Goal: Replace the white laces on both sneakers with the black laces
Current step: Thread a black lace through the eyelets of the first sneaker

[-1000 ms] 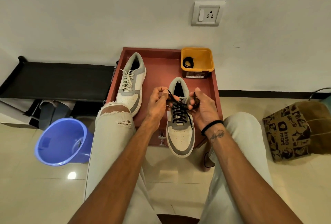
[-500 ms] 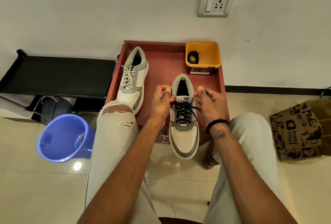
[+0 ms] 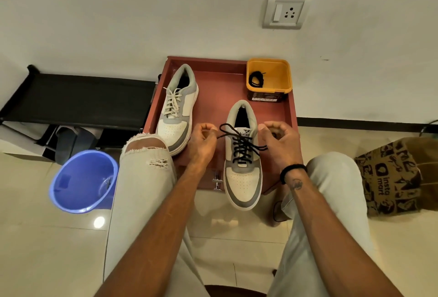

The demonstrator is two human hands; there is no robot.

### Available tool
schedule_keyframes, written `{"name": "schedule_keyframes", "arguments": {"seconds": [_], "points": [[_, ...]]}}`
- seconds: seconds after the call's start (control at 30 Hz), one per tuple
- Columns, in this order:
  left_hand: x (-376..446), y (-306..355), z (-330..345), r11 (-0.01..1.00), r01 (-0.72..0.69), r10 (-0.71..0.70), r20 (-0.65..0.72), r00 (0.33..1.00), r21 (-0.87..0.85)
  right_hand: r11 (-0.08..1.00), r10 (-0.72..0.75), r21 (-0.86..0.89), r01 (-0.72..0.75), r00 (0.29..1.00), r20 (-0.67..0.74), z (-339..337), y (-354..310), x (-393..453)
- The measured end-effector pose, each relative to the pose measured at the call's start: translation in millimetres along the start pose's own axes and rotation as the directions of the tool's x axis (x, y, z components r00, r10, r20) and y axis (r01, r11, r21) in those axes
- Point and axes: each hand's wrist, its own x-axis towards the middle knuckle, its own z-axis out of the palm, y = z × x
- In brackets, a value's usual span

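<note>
"insta mart" on brown paper bag (image 3: 391, 178), seemingly "Velar" on sneaker tongue (image 3: 245, 133)

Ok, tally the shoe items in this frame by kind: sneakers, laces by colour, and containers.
Sneakers: 2, right sneaker, left sneaker
Black laces: 2, threaded lace, coiled lace in the yellow tub
White laces: 1
Containers: 2, yellow tub, blue bucket
Total: 7
</note>
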Motion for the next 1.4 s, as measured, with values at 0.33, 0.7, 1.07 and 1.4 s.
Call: {"name": "schedule_keyframes", "arguments": {"seconds": [0.33, 0.7, 1.07, 1.4], "points": [[-29.5, 4.2, -6.6, 0.729, -0.606, 0.626, 0.049, 0.778, 0.319, 0.993, -0.001, -0.119, -0.018, 0.988, -0.152, -4.5, -6.3, -15.7], [-32.9, -13.8, -4.2, 0.750, -0.538, 0.505, 0.194, 0.841, 0.383, 0.959, 0.097, -0.278, -0.052, 0.984, 0.149, -7.6, 5.2, -23.9], [-35.2, -16.3, -10.8, 0.823, -0.366, 0.279, 0.253, 0.926, 0.435, 0.944, 0.075, -0.330, -0.010, 0.980, 0.186, -7.1, -3.0, -31.5], [-40.5, -15.5, -11.7, 0.865, -0.345, 0.241, 0.300, 0.923, 0.364, 0.936, 0.057, -0.350, 0.023, 0.975, 0.216, -7.3, -11.6, -37.3]]}}
